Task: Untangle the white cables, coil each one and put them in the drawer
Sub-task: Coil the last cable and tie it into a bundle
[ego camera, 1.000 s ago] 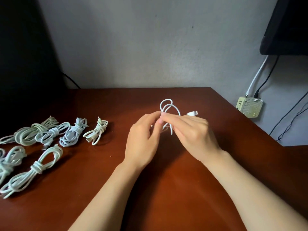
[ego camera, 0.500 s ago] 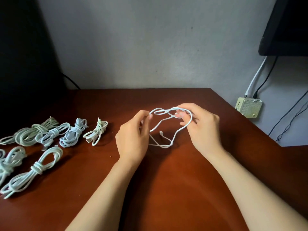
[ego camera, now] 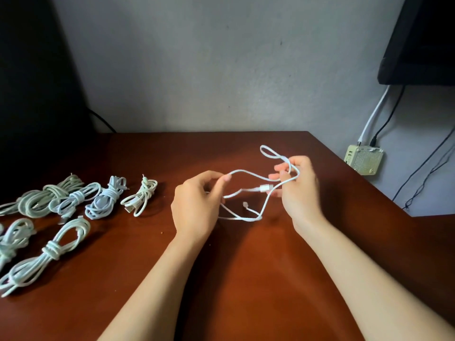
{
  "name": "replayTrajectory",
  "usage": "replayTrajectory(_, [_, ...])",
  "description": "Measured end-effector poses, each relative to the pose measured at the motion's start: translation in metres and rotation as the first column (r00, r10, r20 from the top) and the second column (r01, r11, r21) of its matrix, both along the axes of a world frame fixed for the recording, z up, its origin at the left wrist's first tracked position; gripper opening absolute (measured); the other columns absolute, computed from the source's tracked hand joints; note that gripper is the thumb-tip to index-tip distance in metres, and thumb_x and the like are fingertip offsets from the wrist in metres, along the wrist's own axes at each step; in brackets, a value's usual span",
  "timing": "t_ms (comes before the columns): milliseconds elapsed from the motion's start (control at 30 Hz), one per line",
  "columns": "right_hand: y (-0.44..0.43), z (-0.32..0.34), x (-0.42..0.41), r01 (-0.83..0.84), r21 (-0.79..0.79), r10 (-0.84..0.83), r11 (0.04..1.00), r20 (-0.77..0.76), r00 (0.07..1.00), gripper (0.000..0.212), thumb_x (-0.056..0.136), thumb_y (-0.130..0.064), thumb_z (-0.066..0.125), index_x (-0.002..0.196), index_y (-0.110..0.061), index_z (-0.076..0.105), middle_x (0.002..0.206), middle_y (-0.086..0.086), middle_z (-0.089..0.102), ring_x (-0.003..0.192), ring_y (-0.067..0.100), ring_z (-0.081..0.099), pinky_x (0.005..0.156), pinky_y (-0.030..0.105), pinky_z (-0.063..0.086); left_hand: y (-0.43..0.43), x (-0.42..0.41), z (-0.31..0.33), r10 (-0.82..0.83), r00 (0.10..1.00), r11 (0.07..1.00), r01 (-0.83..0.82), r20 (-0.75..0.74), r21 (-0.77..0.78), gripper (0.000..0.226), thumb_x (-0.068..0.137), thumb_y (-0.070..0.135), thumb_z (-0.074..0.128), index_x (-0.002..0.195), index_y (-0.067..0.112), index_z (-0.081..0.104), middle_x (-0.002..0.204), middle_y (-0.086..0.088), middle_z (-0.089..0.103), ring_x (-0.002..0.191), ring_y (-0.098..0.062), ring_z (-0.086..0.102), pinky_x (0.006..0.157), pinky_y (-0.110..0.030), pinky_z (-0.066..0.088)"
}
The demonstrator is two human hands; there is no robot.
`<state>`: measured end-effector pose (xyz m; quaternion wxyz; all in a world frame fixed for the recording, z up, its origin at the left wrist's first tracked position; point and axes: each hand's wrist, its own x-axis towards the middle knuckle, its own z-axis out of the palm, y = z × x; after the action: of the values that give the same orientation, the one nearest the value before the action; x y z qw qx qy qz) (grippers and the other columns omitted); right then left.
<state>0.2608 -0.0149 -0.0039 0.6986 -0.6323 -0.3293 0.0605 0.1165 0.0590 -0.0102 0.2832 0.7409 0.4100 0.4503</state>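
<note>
- I'm watching this over the head cam. The left hand (ego camera: 194, 205) is pinching the white cable (ego camera: 248, 172) between thumb and forefinger. The right hand (ego camera: 300, 190) is curling its fingers round a loop of the same cable. Both are lifted above the brown table (ego camera: 246, 279).
- The cable is hanging between the hands in a few crossed loops. Its lowest bend looks to be touching the table, the small connector (ego camera: 245, 204) is dangling just above that, and the USB plug (ego camera: 266, 187) is sitting just beside the right fingers.
- My main worry: pulling the hands apart with those crossings in place is probably going to cinch them into a knot instead of freeing them.
- The USB plug is the fat bit, so I'm guessing it's going to snag if it gets dragged through a tight loop.
- The coiled cables (ego camera: 140, 198) are lying well apart on the left, so I'm not expecting a swinging tail to catch them.
- The drawer isn't showing anywhere, so I can't tell how awkward the carry is going to be.
</note>
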Motion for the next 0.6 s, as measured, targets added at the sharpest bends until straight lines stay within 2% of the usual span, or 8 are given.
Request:
replayTrajectory(67, [0.001, -0.009, 0.008, -0.028, -0.089, 0.016, 0.996, -0.136, 0.991, 0.022, 0.093, 0.009, 0.045, 0.09, -0.012, 0.051, 0.095, 0.003, 0.057, 0.078, 0.012, 0.067, 0.063, 0.023, 0.057, -0.003, -0.001, 0.0, -0.009, 0.997, 0.998, 0.013, -0.081, 0.058, 0.018, 0.087, 0.046, 0.063, 0.086, 0.032, 0.073, 0.061, 0.015, 0.059, 0.07, -0.01, 0.061, 0.058, -0.025, 0.039])
replayTrajectory(133, [0.003, -0.013, 0.013, 0.001, -0.138, -0.022, 0.99, -0.149, 0.989, 0.03, 0.089, 0.013, 0.048, 0.084, -0.016, 0.051, 0.098, 0.004, 0.056, 0.085, 0.022, 0.069, 0.073, 0.03, 0.058, -0.004, -0.002, -0.002, -0.047, 0.994, 0.989, 0.06, -0.099, 0.136, 0.018, 0.089, 0.043, 0.063, 0.087, 0.029, 0.074, 0.07, 0.014, 0.063, 0.075, -0.008, 0.061, 0.062, -0.026, 0.042])
replayTrajectory(200, [0.004, -0.012, 0.014, 0.062, -0.136, -0.08, 0.989, -0.129, 0.988, 0.034, 0.091, 0.012, 0.047, 0.08, -0.021, 0.048, 0.102, 0.007, 0.055, 0.084, 0.026, 0.069, 0.066, 0.03, 0.057, -0.003, -0.003, -0.005, -0.136, 0.99, 0.973, 0.142, -0.047, 0.183, 0.014, 0.089, 0.039, 0.064, 0.086, 0.028, 0.072, 0.08, 0.015, 0.066, 0.08, -0.003, 0.061, 0.069, -0.025, 0.046])
replayTrajectory(300, [0.002, -0.008, 0.019, 0.226, -0.146, -0.224, 0.963, 0.025, 0.974, 0.036, 0.096, 0.005, 0.035, 0.079, -0.026, 0.041, 0.105, 0.006, 0.057, 0.067, 0.017, 0.069, 0.052, 0.028, 0.052, -0.002, -0.001, -0.004, -0.21, 0.977, 0.963, 0.203, 0.021, 0.176, 0.002, 0.087, 0.028, 0.068, 0.088, 0.028, 0.07, 0.082, 0.015, 0.064, 0.081, 0.002, 0.058, 0.07, -0.01, 0.04])
replayTrajectory(400, [0.0, -0.004, 0.023, 0.281, -0.084, -0.281, 0.956, 0.009, 0.96, 0.033, 0.091, 0.012, 0.033, 0.085, -0.019, 0.039, 0.099, 0.002, 0.059, 0.054, 0.011, 0.065, 0.047, 0.021, 0.049, -0.003, -0.001, 0.0, -0.191, 0.963, 0.981, 0.184, 0.188, 0.054, 0.016, 0.087, 0.011, 0.067, 0.083, 0.026, 0.069, 0.076, 0.017, 0.066, 0.068, 0.006, 0.058, 0.064, -0.004, 0.038])
replayTrajectory(467, [-0.002, 0.0, 0.024, 0.184, 0.019, -0.178, 0.983, -0.167, 0.97, 0.037, 0.088, 0.016, 0.044, 0.082, -0.02, 0.041, 0.094, 0.002, 0.06, 0.062, 0.011, 0.068, 0.062, 0.017, 0.054, 0.001, -0.001, 0.001, -0.128, 0.949, 0.987, 0.149, 0.289, -0.053, 0.023, 0.086, 0.008, 0.065, 0.076, 0.028, 0.069, 0.07, 0.014, 0.068, 0.065, 0.005, 0.059, 0.064, -0.007, 0.041])
replayTrajectory(500, [-0.002, 0.0, 0.025, 0.148, 0.05, -0.135, 0.988, -0.205, 0.969, 0.035, 0.087, 0.013, 0.053, 0.081, -0.021, 0.044, 0.093, 0.0, 0.061, 0.07, 0.011, 0.068, 0.072, 0.021, 0.055, 0.004, -0.002, 0.002, -0.099, 0.934, 0.983, 0.145, 0.342, -0.113, 0.024, 0.087, 0.008, 0.064, 0.075, 0.028, 0.07, 0.067, 0.013, 0.067, 0.063, 0.003, 0.059, 0.064, -0.009, 0.042])
replayTrajectory(600, [0.0, -0.003, 0.025, 0.109, -0.106, -0.114, 0.988, -0.034, 0.993, 0.022, 0.09, 0.0, 0.056, 0.091, -0.022, 0.052, 0.095, -0.007, 0.06, 0.091, 0.013, 0.06, 0.068, 0.028, 0.049, 0.01, -0.004, 0.004, -0.044, 0.849, 0.928, 0.229, 0.527, -0.293, 0.023, 0.088, 0.006, 0.063, 0.074, 0.022, 0.071, 0.06, 0.012, 0.062, 0.054, 0.003, 0.051, 0.057, -0.013, 0.038])
